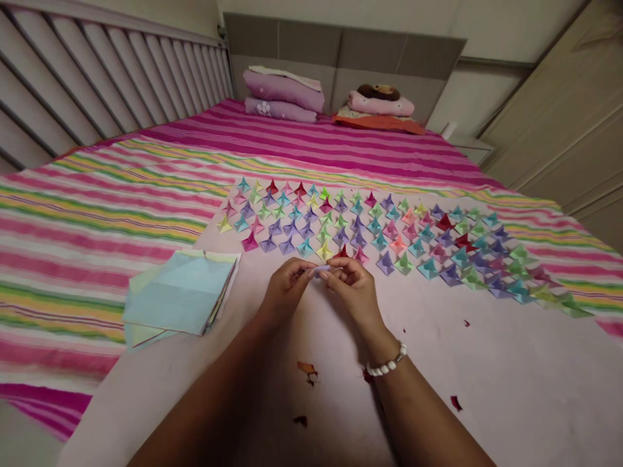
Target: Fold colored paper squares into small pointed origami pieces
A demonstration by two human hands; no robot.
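Note:
Between my two hands is a small folded piece of lilac paper (321, 268), held just above the white sheet (418, 376). My left hand (291, 283) pinches its left end with closed fingers. The right end sits between the thumb and fingers of my right hand (353, 283), whose wrist wears a white bead bracelet (388, 367). Beyond the hands stand rows of small folded paper boats (305, 246) in many colours. To the left of my left hand lies a stack of coloured paper (178, 288), light blue on top. My fingertips hide much of the lilac piece.
Dark red and orange scraps (306, 368) lie on the sheet near my forearms. Under it spreads a striped bedcover (58, 259). Folded purple bedding (285, 94) and a pink pile (379, 105) rest by the headboard (311, 45). A white slatted rail (121, 71) runs along the left.

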